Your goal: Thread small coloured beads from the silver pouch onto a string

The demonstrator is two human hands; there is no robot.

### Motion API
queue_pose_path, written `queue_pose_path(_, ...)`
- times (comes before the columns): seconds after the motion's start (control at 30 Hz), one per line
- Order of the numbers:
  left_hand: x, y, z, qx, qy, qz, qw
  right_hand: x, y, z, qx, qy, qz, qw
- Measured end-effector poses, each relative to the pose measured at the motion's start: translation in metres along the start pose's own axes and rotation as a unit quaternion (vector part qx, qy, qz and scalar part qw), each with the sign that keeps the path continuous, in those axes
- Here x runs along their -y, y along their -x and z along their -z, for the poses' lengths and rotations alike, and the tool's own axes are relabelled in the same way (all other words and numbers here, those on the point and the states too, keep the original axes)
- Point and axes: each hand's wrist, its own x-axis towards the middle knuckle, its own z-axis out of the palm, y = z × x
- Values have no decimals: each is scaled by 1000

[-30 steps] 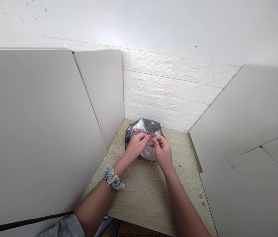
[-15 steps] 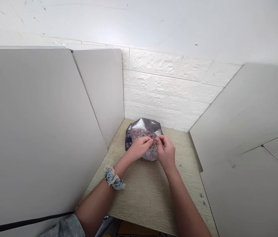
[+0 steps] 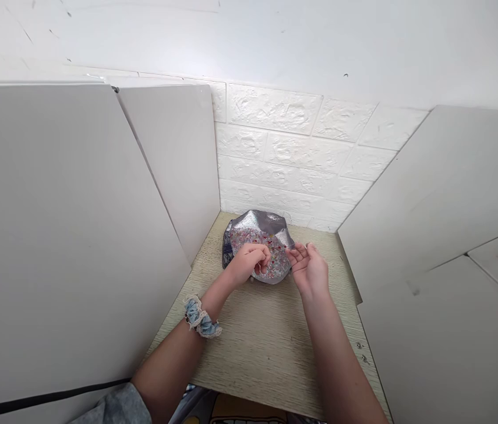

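Observation:
A dark bag with a shiny silver lining (image 3: 252, 220) lies opened out at the far end of the table. Inside it is a bed of small clear, pink, red and yellow beads (image 3: 279, 259). My left hand (image 3: 249, 263), a blue scrunchie (image 3: 202, 316) round its wrist, is over the near left part of the beads with curled fingers; whatever it may hold is hidden. At the bag's right edge, my right hand (image 3: 311, 270) is turned palm up, its fingers loosely bent and apart. I see nothing held in it.
The pale wood-grain table (image 3: 262, 347) narrows between a white panel (image 3: 72, 235) on the left and another white panel (image 3: 447, 235) on the right. A white brick-pattern wall (image 3: 288, 147) closes off the back. Small metal fittings (image 3: 361, 351) sit near the right edge.
My hands, fingertips close together over the beads before, have moved apart. The right hand has shifted right and rolled palm up, its fingers loosening. The left fingers have curled in.

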Motion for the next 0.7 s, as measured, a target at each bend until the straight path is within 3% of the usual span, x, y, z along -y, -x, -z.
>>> queue_pose_path(0.23, -6, 4, -1, 38, -5, -40, 998, 2, -1, 1, -5, 7, 65, 998)
queue_pose_path(0.43, 2, 3, 1, 74, 17, -67, 995, 3, -5, 4, -31, -30, 41, 998)
queue_pose_path(0.7, 8, 1, 3, 66, 109, -68, 989, 5, -8, 4, -53, -29, 32, 998)
